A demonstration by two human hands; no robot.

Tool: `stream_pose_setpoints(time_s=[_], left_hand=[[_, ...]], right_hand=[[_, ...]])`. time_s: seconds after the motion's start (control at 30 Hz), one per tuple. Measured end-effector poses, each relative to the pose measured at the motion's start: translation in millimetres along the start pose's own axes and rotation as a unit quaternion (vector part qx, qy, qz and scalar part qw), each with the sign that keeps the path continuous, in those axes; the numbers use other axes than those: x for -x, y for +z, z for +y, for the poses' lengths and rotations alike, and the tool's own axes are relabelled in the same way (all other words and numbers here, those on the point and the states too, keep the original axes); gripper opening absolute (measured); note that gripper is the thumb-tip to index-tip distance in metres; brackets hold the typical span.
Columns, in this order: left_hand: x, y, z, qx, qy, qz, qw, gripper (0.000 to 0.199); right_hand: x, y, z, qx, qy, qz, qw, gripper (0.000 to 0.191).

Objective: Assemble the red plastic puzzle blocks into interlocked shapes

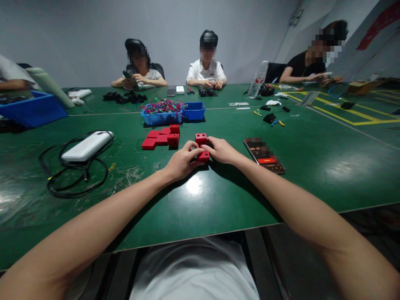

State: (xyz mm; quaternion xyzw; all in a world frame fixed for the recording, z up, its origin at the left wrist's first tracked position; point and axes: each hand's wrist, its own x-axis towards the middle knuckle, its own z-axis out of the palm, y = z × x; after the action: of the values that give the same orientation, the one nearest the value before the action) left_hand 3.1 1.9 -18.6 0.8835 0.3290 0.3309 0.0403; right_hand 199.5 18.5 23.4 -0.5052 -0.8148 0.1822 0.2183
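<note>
My left hand is closed on a red block with a dark hole in its face, near the middle of the green table. My right hand meets it from the right, its fingers bent against the red pieces. Just beyond my fingertips, another red block with two holes shows; my fingers partly hide where it meets the nearer one. Left of my hands lies a group of several red blocks, some flat and some standing.
Beyond the red group are a blue bin of coloured wires and a smaller blue bin. A white power bank with black cable lies left, a phone right. Several people sit across the green table.
</note>
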Motion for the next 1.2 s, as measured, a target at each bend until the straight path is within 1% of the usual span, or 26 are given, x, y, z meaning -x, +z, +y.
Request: stream_pose_setpoints(time_s=[0.07, 0.13, 0.23, 0.33, 0.4, 0.43, 0.47, 0.53, 0.57, 0.6, 0.67, 0.73, 0.87, 0.97, 1.07, 1.13, 1.2], left_hand=[[0, 0.1, 1, -0.016, -0.013, 0.004, 1.0, 0.029], [-1, 0.0, 2, -0.021, -0.023, 0.004, 1.0, 0.029], [-1, -2.2, 6, -0.01, -0.028, 0.002, 1.0, 0.028], [-3, -7.6, 12, 0.009, -0.048, 0.013, 0.999, 0.035], [-5, -11.3, 15, 0.034, -0.09, 0.025, 0.995, 0.035], [-6, -12.6, 15, 0.046, -0.121, 0.038, 0.991, 0.035], [-8, -13.4, 14, 0.061, -0.159, 0.053, 0.984, 0.038], [-10, -13.6, 10, 0.105, -0.228, 0.067, 0.966, 0.04], [-11, -13.1, 7, 0.12, -0.254, 0.055, 0.958, 0.037], [-12, -12.6, 4, 0.127, -0.266, 0.032, 0.955, 0.033], [-13, -11.7, -1, 0.14, -0.247, -0.014, 0.959, 0.031], [-13, -11.6, -4, 0.15, -0.221, -0.039, 0.963, 0.033], [-13, -12.3, -6, 0.173, -0.214, -0.058, 0.96, 0.038], [-13, -12.2, -7, 0.184, -0.213, -0.069, 0.957, 0.041], [-13, -11.5, -7, 0.179, -0.21, -0.067, 0.959, 0.041], [-13, -11.4, -6, 0.168, -0.208, -0.064, 0.961, 0.039], [-12, -11.8, -4, 0.156, -0.206, -0.062, 0.964, 0.037]], right_hand=[[-3, 4, 4, -0.061, 0.014, 0.007, 0.998, 0.024], [-6, 8, 8, -0.142, 0.026, 0.011, 0.99, 0.021], [-10, 12, 13, -0.24, 0.057, 0.015, 0.969, 0.015], [-11, 14, 15, -0.325, 0.075, 0.006, 0.943, 0.012], [-12, 15, 14, -0.37, 0.087, -0.003, 0.925, 0.012], [-11, 15, 13, -0.385, 0.093, -0.006, 0.918, 0.013], [-11, 15, 12, -0.394, 0.098, -0.008, 0.914, 0.013], [-11, 16, 10, -0.406, 0.105, -0.013, 0.908, 0.013], [-11, 16, 9, -0.411, 0.107, -0.015, 0.905, 0.013], [-11, 16, 9, -0.416, 0.106, -0.017, 0.903, 0.013], [-11, 17, 10, -0.428, 0.103, -0.021, 0.898, 0.013], [-12, 17, 11, -0.442, 0.1, -0.027, 0.891, 0.013], [-12, 18, 15, -0.465, 0.102, -0.047, 0.878, 0.011], [-12, 16, 16, -0.469, 0.1, -0.067, 0.875, 0.01], [-12, 13, 17, -0.47, 0.096, -0.079, 0.874, 0.012], [-12, 11, 18, -0.464, 0.092, -0.089, 0.876, 0.013], [-12, 8, 19, -0.44, 0.082, -0.099, 0.889, 0.013]])
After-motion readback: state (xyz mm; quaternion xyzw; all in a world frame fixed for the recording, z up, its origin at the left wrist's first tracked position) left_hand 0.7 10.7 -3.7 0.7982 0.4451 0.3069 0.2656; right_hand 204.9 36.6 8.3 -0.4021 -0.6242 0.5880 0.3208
